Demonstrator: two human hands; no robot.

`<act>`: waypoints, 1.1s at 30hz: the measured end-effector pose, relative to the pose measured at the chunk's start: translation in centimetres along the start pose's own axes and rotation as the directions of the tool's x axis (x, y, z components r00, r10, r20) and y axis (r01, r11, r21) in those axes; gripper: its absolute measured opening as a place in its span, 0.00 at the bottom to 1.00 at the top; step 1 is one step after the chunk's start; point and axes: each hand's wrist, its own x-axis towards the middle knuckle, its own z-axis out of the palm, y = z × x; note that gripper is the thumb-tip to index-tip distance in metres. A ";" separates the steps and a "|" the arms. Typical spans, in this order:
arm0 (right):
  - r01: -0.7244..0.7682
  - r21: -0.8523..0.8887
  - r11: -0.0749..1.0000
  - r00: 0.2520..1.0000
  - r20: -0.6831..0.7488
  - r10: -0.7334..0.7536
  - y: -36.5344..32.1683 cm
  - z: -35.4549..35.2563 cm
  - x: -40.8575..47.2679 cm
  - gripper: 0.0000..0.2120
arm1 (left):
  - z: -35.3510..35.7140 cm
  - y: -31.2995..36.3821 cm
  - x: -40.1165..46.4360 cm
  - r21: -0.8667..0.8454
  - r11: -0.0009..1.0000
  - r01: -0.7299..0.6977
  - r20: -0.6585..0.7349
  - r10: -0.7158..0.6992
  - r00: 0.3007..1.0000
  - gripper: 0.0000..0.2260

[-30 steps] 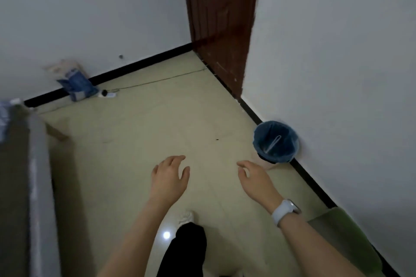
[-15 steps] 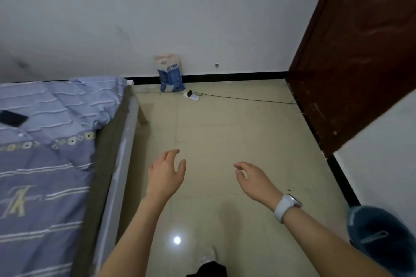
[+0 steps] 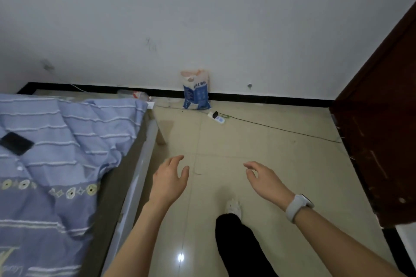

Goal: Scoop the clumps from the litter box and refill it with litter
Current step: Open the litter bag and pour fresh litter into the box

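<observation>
Bedroom, head cam: the bed [image 3: 67, 164] fills your left, tiled floor [image 3: 281, 164] ahead, brown door [image 3: 382, 141] at right. The litter bag [image 3: 195, 91] stands upright vs. the far wall, straight ahead and well apart from both hands; blue-and-white, top crumpled. Left hand [image 3: 168, 177] looks slightly nearer. Right hand [image 3: 265, 180], w/ watch, and left both hover empty, fingers relaxed. Litter box not in view.

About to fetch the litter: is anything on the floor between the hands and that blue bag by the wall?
Mostly bare floor lies between the left hand, right hand and blue bag. Only a power strip and its cord lie just right of the bag.
</observation>
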 end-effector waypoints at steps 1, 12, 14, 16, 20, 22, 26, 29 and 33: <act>0.009 0.010 1.000 1.000 -0.001 -0.009 -0.4 -1.0 3.4 0.16 | -0.1 0.6 3.4 0.007 1.000 0.013 -0.006 -0.013 1.000 0.26; 0.037 0.034 0.999 0.995 0.090 -0.040 -7.7 -8.3 30.5 0.15 | -4.2 3.7 28.9 -0.204 0.967 0.155 -0.012 -0.160 0.987 0.14; 0.020 0.034 0.999 0.994 0.110 -0.023 -9.3 -8.3 35.0 0.15 | -5.0 2.1 33.1 -0.217 0.956 0.197 0.006 -0.200 0.980 0.13; 0.007 0.026 1.000 0.994 0.108 -0.009 -10.8 -7.9 39.7 0.15 | -5.7 0.5 37.9 -0.214 0.953 0.216 0.016 -0.217 0.976 0.13; -0.061 0.047 0.997 0.996 0.073 0.057 -13.8 -6.8 49.0 0.15 | -7.2 -2.2 49.5 -0.173 0.967 0.186 0.068 -0.177 0.982 0.13; -0.106 0.068 0.992 0.992 0.070 0.101 -15.0 -6.1 53.3 0.14 | -7.8 -3.2 54.9 -0.126 0.980 0.151 0.105 -0.139 0.985 0.14; -0.167 0.060 0.984 0.982 0.103 0.160 -16.9 -5.3 60.7 0.14 | -7.8 -4.3 63.5 -0.058 0.993 0.099 0.208 -0.085 0.974 0.14; -0.192 0.070 0.979 0.977 0.112 0.183 -17.4 -5.2 66.9 0.15 | -6.2 -4.9 69.9 -0.009 0.996 0.083 0.268 -0.078 0.960 0.14; -0.175 -0.002 0.985 0.981 0.088 0.175 -15.9 -4.6 77.7 0.15 | -1.2 -6.0 78.5 0.050 0.996 0.081 0.305 -0.092 0.948 0.15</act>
